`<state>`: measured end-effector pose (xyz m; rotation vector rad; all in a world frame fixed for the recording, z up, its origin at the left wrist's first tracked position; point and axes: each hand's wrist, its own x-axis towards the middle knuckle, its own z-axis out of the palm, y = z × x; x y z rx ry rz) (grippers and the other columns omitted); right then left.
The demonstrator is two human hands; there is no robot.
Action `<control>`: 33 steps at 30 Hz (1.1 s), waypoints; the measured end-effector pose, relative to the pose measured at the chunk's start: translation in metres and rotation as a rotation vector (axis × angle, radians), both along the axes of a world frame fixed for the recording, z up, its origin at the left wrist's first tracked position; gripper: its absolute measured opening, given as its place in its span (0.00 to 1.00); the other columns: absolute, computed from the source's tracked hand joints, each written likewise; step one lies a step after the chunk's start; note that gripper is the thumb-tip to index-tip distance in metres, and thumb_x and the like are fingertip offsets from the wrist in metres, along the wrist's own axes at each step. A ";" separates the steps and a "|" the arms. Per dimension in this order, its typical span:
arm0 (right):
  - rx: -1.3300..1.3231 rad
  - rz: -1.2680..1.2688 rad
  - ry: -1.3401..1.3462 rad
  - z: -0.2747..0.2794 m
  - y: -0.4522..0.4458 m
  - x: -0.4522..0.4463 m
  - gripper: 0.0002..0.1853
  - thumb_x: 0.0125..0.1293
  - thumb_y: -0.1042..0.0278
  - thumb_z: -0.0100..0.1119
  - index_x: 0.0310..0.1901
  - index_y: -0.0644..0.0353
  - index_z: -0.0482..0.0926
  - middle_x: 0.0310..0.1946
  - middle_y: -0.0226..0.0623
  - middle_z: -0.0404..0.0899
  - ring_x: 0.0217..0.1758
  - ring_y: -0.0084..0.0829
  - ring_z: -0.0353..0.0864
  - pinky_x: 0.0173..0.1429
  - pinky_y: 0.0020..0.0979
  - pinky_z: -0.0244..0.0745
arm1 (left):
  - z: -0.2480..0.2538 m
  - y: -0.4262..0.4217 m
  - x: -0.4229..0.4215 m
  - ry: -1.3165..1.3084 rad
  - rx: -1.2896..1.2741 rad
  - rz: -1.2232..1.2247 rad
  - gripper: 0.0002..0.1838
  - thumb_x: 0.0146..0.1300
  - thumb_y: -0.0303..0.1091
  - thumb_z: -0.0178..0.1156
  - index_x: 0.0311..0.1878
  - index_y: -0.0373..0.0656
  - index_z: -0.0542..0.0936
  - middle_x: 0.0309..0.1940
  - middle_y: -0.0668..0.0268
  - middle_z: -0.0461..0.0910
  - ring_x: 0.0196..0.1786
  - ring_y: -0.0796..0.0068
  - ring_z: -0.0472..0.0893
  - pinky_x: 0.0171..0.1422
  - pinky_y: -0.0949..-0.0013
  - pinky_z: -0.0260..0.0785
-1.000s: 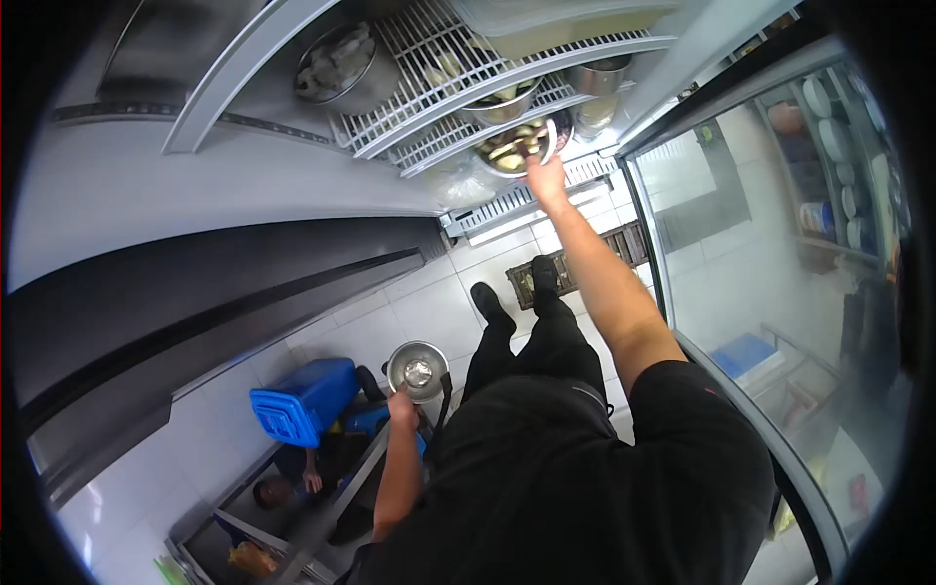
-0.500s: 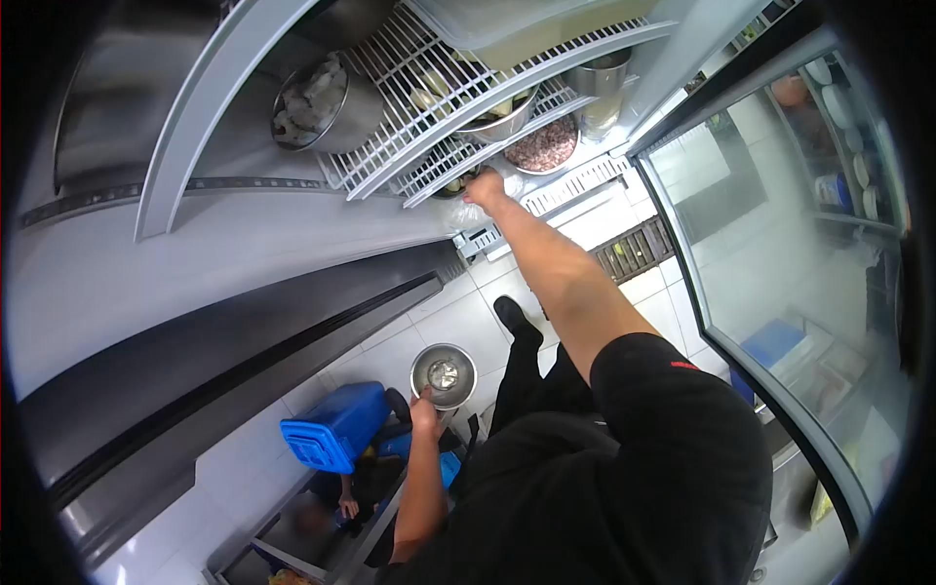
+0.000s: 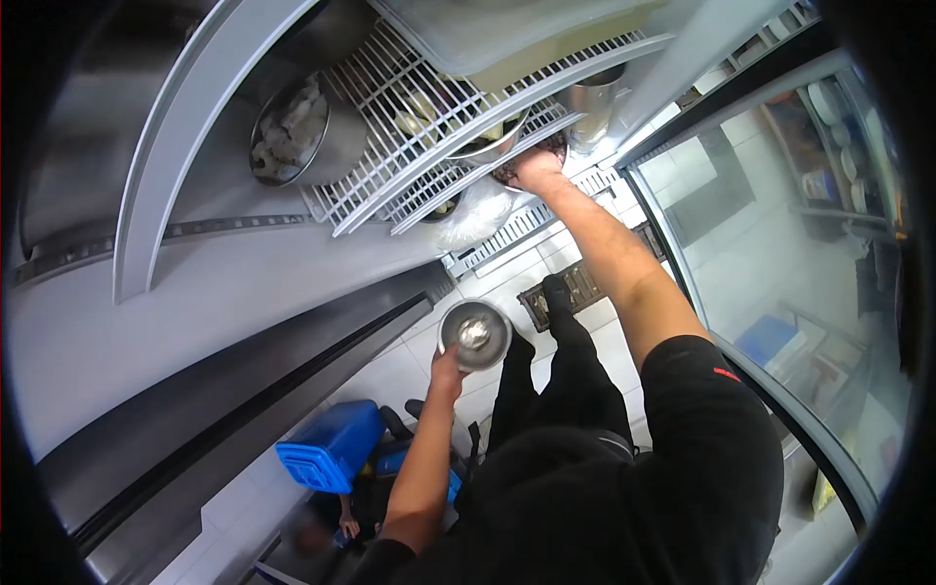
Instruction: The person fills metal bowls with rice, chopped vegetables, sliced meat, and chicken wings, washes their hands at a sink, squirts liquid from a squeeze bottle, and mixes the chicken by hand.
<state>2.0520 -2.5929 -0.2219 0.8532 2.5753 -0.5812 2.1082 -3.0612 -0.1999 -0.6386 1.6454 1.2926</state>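
Observation:
My left hand grips the rim of a round metal bowl, held low over the floor. A whitish, shiny patch shows at the bowl's bottom; whether it is food or a reflection is unclear. My right hand reaches under the wire shelf into a container of small reddish-brown pieces at the bottom of the open fridge. Its fingers are hidden among the pieces and behind the shelf. Beside it lies a clear plastic bag.
Above are wire shelves, a metal pot with whitish pieces and a large plastic tub. The glass door stands open at right. A blue bin and a crouching person are at lower left, near a floor drain.
My right hand has moved right, from beside the plastic bag to the reddish-brown pieces. My left hand has brought the bowl nearer the fridge. One foot has stepped onto the floor drain.

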 end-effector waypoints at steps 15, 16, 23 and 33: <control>0.137 0.179 0.314 -0.063 0.031 -0.015 0.25 0.65 0.60 0.58 0.61 0.60 0.78 0.62 0.50 0.79 0.67 0.46 0.76 0.73 0.43 0.68 | -0.027 0.230 -0.028 -0.139 0.265 -0.067 0.24 0.76 0.41 0.48 0.68 0.38 0.65 0.60 0.52 0.76 0.54 0.57 0.85 0.49 0.48 0.86; 0.102 0.168 0.323 -0.070 0.038 -0.016 0.24 0.64 0.60 0.58 0.60 0.60 0.79 0.62 0.50 0.79 0.67 0.46 0.76 0.73 0.43 0.68 | -0.027 0.233 -0.028 -0.137 0.253 -0.077 0.24 0.77 0.42 0.47 0.69 0.38 0.65 0.61 0.51 0.76 0.55 0.56 0.84 0.52 0.47 0.84; -0.478 -0.154 0.385 -0.005 0.052 0.003 0.15 0.64 0.61 0.63 0.48 0.62 0.84 0.43 0.44 0.87 0.42 0.35 0.86 0.47 0.37 0.81 | -0.028 0.253 -0.033 -0.112 0.240 -0.065 0.29 0.80 0.51 0.43 0.73 0.40 0.62 0.67 0.51 0.73 0.61 0.54 0.81 0.61 0.43 0.80; -0.379 0.298 0.442 0.035 -0.020 0.060 0.19 0.58 0.56 0.72 0.49 0.55 0.86 0.40 0.45 0.88 0.46 0.53 0.86 0.54 0.45 0.81 | -0.035 0.267 -0.036 -0.098 0.326 -0.060 0.30 0.79 0.57 0.44 0.73 0.45 0.62 0.67 0.58 0.73 0.61 0.58 0.81 0.54 0.46 0.83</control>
